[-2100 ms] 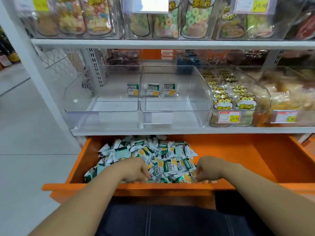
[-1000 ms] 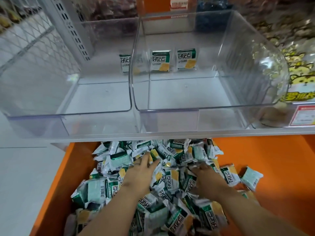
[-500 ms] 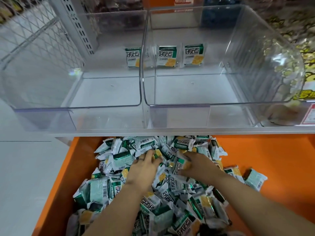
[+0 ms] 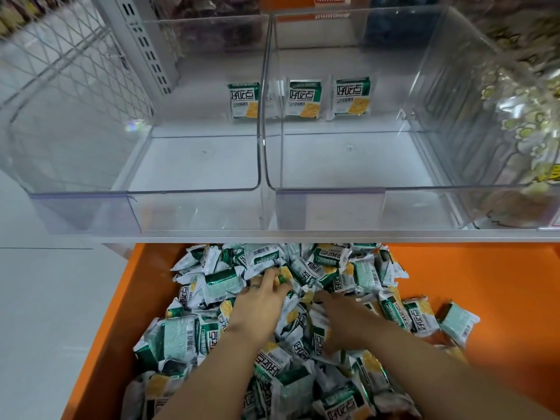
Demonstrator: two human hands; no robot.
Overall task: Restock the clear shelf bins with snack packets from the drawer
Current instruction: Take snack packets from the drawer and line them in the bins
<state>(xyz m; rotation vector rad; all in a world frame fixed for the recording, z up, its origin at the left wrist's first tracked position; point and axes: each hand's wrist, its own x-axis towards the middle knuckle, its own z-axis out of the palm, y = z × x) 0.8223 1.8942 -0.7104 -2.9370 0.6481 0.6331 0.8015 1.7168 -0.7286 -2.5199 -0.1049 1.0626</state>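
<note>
Left hand (image 4: 260, 301) and right hand (image 4: 342, 319) are dug into the snack packets (image 4: 330, 262) in the drawer (image 4: 485, 283); grip can't be told. Best scooped together, kept level.

A single wide-angle view, worn on the head, faces forward and steeply downward from close in. The clear bins (image 4: 91, 153) fill the upper half of the frame, the shelf edge (image 4: 272, 235) crosses the middle, and the orange drawer (image 4: 491, 298) lies in the lower half, almost directly beneath the lens. Straight lines bow toward the frame's borders.
</note>
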